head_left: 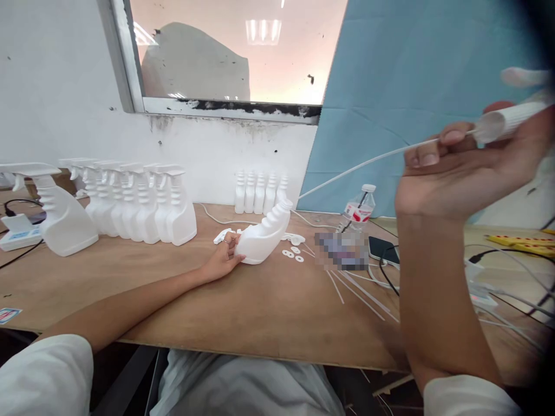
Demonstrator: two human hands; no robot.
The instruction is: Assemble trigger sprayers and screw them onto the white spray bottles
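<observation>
A white plastic spray bottle [265,236] is tilted to the right over the table, its neck pointing up. My left hand [223,259] is closed around its base. Raised high at the right, my right hand [455,167] grips a white spray head [511,122] with a ribbed collar, partly cut off by the frame edge. Its fingers also pinch the long thin dip tube [368,157] that runs from the collar down to the left. The tube's far end is close to the bottle's mouth; I cannot tell whether it is inside.
Several bottles with spray heads [143,202] stand at the left, and several uncapped bottles [259,193] by the wall. White washers [295,250], loose tubes [359,294], a drink bottle [359,208], a phone [384,250] and cables lie on the table [269,306].
</observation>
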